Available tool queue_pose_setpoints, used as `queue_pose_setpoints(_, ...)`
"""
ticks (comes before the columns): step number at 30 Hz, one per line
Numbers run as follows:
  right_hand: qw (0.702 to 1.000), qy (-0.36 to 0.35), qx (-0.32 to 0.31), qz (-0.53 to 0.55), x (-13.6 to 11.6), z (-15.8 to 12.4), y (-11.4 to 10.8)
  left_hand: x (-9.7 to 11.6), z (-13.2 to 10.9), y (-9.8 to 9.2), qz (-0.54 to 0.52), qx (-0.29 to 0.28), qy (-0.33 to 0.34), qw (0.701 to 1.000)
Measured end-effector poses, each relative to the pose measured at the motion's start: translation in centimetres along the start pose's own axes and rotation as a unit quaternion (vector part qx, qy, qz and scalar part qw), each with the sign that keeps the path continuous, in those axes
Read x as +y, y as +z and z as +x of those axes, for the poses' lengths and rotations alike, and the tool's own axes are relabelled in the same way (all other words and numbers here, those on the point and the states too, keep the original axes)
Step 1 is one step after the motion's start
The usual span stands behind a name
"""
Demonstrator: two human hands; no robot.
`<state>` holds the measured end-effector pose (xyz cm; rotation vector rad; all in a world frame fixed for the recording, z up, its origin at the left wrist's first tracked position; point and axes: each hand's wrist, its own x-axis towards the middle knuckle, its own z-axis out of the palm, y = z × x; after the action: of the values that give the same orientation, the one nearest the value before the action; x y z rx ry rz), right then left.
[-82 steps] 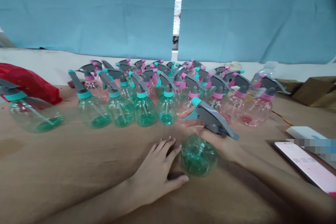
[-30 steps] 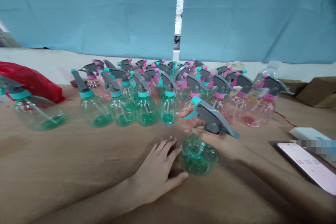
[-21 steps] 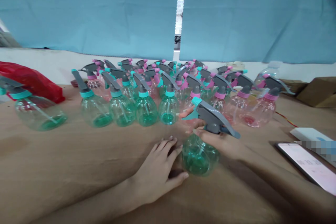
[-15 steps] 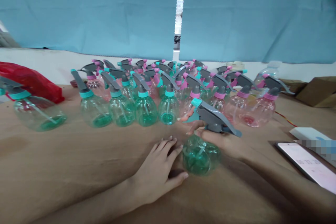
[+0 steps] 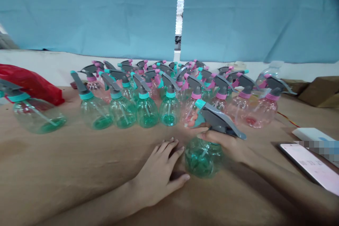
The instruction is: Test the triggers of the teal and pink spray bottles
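The right hand (image 5: 226,140) squeezes the green bottle (image 5: 203,160)

I see the right hand wrapped round the green bottle, just under its grey top (image 5: 218,119). The grip looks firm. Half a second ago, the fingers poked out further in front. Now they are curled in, and the blue-green trigger (image 5: 199,120) sits closer to the hand. To me, that means the trigger is being pressed. I see no spray, and some fingers are hidden, so I can't say how hard they press.

The bottle has moved a tiny bit to the right. It is in front of the other bottles (image 5: 147,112), on my side of the table (image 5: 79,169). I can't tell if its bottom touches the wood-brown top of the table.

The left hand (image 5: 161,173) has stayed put. It lies flat, fingers spread, holding nothing, just beside the bottle. The phone (image 5: 308,166) is well apart, off to the right.
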<state>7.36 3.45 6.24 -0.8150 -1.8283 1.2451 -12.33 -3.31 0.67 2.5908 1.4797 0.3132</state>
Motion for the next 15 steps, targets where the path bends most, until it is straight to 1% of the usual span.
queue_pose_setpoints(3, 1.000, -0.011, 0.002, 0.026, -0.05, 0.29, 0.25, -0.02, -0.03, 0.02, 0.000, 0.003, 0.003, 1.000)
queue_pose_setpoints(6, 0.999, -0.022, 0.044, -0.010, -0.25, 0.40, 0.55, -0.07, -0.04, 0.05, -0.001, 0.004, 0.002, 1.000)
queue_pose_setpoints(9, 0.996, -0.027, 0.071, -0.048, -0.54, 0.36, 0.74, -0.05, 0.04, 0.03, 0.000, 0.001, 0.000, 1.000)
queue_pose_setpoints(15, 0.995, -0.031, 0.074, -0.061, -0.68, 0.38, 0.81, 0.12, 0.18, -0.03, 0.001, 0.006, 0.006, 1.000)
